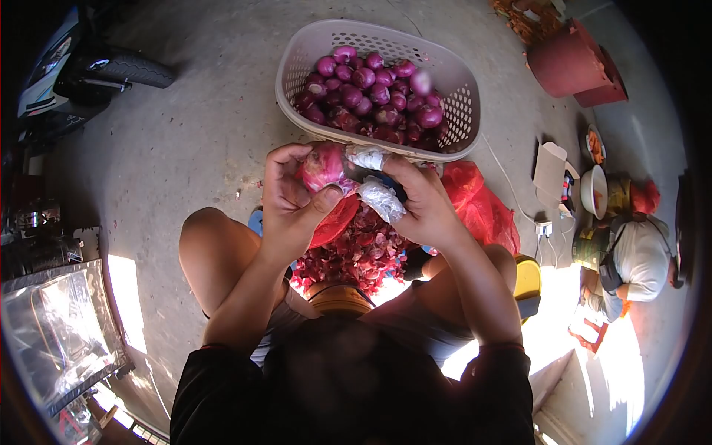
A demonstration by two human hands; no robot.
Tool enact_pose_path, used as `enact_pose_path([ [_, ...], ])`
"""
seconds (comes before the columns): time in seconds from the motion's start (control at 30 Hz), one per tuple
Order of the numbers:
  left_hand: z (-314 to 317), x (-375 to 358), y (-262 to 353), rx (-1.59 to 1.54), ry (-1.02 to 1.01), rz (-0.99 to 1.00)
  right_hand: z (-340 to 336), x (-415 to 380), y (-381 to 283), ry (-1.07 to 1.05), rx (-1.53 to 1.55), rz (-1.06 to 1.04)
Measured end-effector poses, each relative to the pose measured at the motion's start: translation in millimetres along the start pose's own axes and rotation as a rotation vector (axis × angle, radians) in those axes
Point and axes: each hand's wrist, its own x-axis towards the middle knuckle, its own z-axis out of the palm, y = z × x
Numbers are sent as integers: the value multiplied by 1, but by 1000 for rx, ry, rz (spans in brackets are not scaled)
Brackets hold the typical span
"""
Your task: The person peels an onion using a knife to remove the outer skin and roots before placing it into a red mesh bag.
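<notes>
Between the fingers and thumb of my left hand (289, 196) is a red onion (322, 167), with loose skin at its lower right side. My right hand (423, 196) is close beside it. White wrapping (380, 199) covers its thumb and a fingertip. The fingers curl around something dark and small that I cannot make out. Below my hands lies a heap of red onion skins (363, 248), between my legs. Just beyond them stands a grey perforated basket (285, 70) holding many purple onions (363, 78).
Red mesh bags (482, 211) lie by my right knee. At the right are a person (639, 256) seated low, a white bowl (593, 191), an open cardboard box (550, 167) and dark red buckets (571, 63). A motorcycle wheel (137, 67) is at the upper left.
</notes>
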Motion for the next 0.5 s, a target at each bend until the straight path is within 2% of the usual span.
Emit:
enact_pose_path([
  [0.07,-1,0,-1,-10,-5,0,2,0,3,67,-9,-46],
  [0.17,0,0,1,-68,-48,37,2,9,0,174,209,7],
  [0.3,2,1,4,-114,-84,41,-7,2,-1,75,309,172],
  [0.33,2,1,4,-100,-72,27,-4,-4,5,56,269,123],
  [0.43,0,1,2,-66,-46,4,-8,-8,-4,-83,86,187],
  [0.5,0,2,2,-52,-44,18,-4,-6,-3,-53,57,134],
])
